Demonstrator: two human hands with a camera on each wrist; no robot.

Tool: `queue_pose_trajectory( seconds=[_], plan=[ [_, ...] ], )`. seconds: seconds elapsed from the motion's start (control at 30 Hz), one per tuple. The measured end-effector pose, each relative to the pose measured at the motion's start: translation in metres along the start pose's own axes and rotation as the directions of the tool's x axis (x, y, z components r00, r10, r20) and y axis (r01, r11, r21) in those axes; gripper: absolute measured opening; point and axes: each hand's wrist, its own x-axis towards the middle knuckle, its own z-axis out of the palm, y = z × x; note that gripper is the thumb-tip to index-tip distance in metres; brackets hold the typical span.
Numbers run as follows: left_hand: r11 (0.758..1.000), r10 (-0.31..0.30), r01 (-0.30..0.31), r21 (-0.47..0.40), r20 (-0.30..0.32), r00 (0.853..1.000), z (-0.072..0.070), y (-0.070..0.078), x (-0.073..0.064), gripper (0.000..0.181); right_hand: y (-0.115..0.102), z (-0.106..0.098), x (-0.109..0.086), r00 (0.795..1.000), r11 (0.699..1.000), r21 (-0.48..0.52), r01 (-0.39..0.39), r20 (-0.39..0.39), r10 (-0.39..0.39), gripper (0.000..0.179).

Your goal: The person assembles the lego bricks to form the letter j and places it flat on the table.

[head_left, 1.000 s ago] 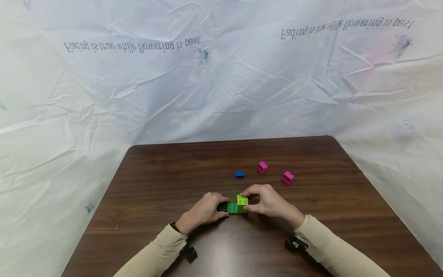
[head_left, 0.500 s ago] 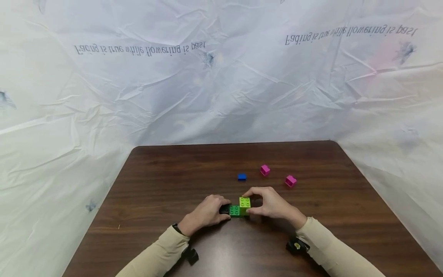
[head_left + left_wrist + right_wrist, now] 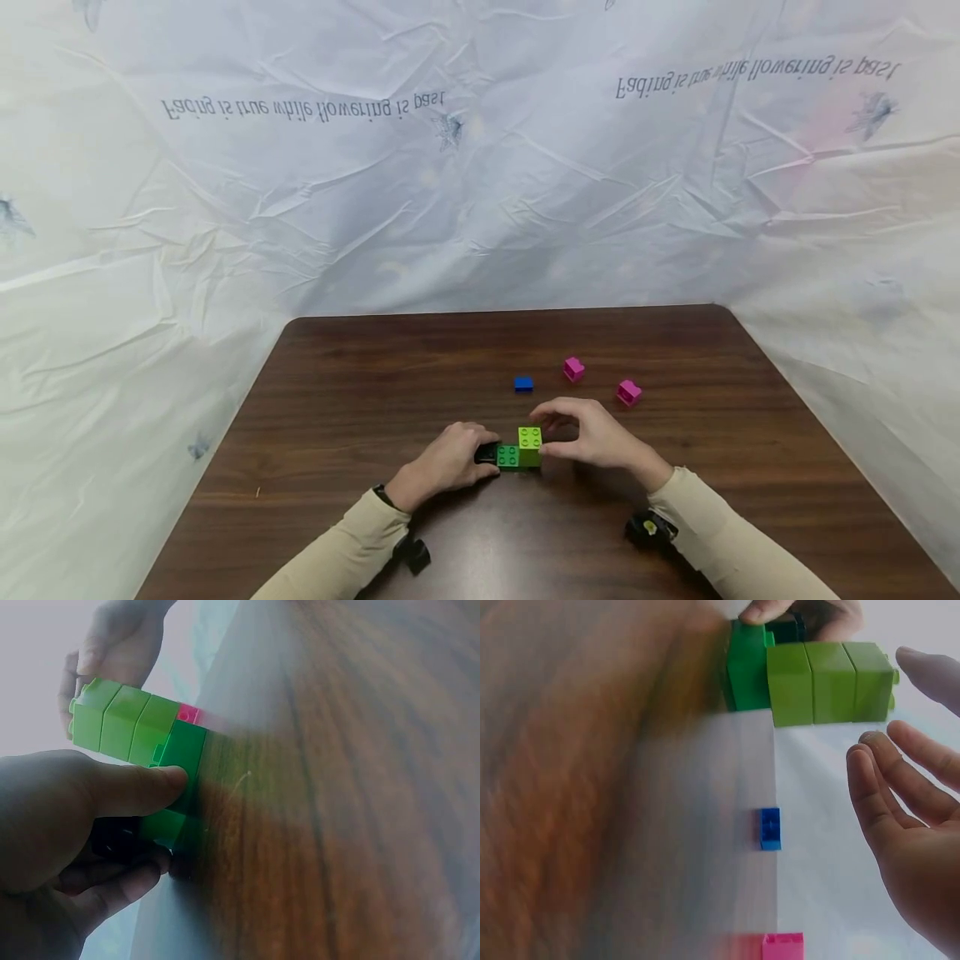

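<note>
A stack of three lime-green bricks (image 3: 829, 682) rises from one end of a dark green brick (image 3: 507, 456) on the table. At the other end a black brick (image 3: 486, 453) sits under the fingers of my left hand (image 3: 448, 460). In the left wrist view that thumb presses the dark green brick's side, with the fingers curled round the opposite side. My right hand (image 3: 588, 435) is just off the lime stack, its fingers apart and relaxed. The right wrist view shows a gap between its fingertips and the studs of the top brick.
A small blue brick (image 3: 523, 384) lies beyond the stack. Two pink bricks (image 3: 573, 369) (image 3: 628, 392) lie farther right. The brown wooden table (image 3: 360, 375) ends at a white patterned sheet (image 3: 480, 192).
My right hand has let go of the lime-green stack and drawn slightly right, fingers spreading. The left hand keeps its hold. The head view tipped a little at first.
</note>
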Motion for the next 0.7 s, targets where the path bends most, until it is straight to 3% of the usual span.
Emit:
queue_pose_trajectory(
  seconds=[0.5,0.7],
  plan=[
    [1.000,0.015,-0.015,-0.001,-0.010,1.000,-0.002,-0.003,-0.002,0.042,0.010,-0.038,0.000,0.984,0.992,0.074,-0.104,-0.137,0.113,0.043],
    [1.000,0.018,-0.018,-0.003,-0.011,1.000,-0.002,-0.003,-0.002,0.042,-0.002,-0.049,0.000,0.974,0.983,0.093,-0.158,-0.151,0.171,0.042]
  ],
)
